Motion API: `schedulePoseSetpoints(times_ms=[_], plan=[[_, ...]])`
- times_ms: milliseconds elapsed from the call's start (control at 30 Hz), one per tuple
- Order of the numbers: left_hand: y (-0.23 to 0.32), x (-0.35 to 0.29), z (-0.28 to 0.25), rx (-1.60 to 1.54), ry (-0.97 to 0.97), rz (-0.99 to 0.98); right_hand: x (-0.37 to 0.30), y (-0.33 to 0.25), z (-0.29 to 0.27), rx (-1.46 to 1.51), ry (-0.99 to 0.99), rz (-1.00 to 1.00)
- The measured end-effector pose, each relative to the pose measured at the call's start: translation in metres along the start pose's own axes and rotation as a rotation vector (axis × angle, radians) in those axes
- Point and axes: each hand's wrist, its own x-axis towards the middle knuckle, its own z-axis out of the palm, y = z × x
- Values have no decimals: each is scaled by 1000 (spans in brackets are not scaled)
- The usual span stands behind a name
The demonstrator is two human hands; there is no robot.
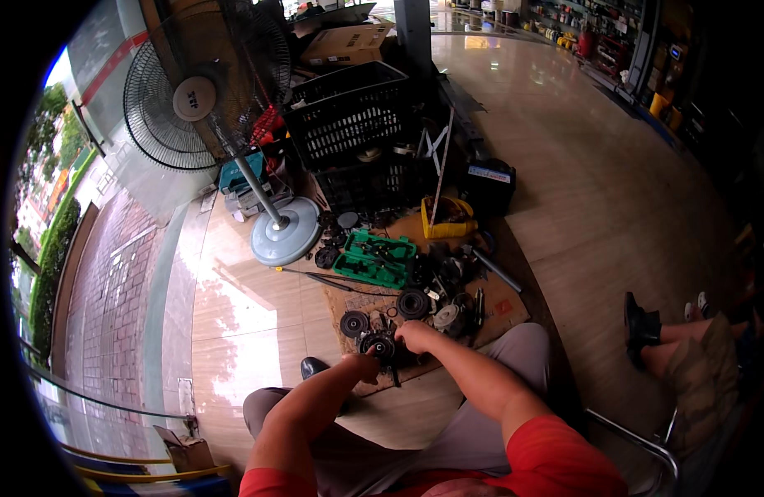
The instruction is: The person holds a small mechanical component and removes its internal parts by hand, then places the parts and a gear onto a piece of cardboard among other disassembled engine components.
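A dark round machine part [382, 346] with a ringed hub lies on the cardboard in front of me. My left hand [363, 366] is at its near left edge, fingers curled against it. My right hand [414, 335] is closed at the part's right side; whatever its fingers hold is hidden. Just beyond are a black pulley-like wheel [354, 324] and a larger black wheel [412, 304]. A thin ring [392, 312] lies between these two. To the right sits a pale metal housing [448, 319] among dark greasy parts.
A green tool case [373, 258] lies unfolded with tools in it. Behind it are a yellow cut-open jug [446, 219], black crates [349, 124] and a standing fan [286, 230]. A metal tube [496, 270] juts out on the right. Another person's legs [684, 333] show at far right.
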Motion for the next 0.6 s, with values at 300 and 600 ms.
schedulePoseSetpoints(times_ms=[300,600], plan=[[-1,0,-2,-35,2,-46,12,4,-3,-168,-162,171],[-3,6,1,-4,-12,-13,6,5,-7,-195,-190,144]])
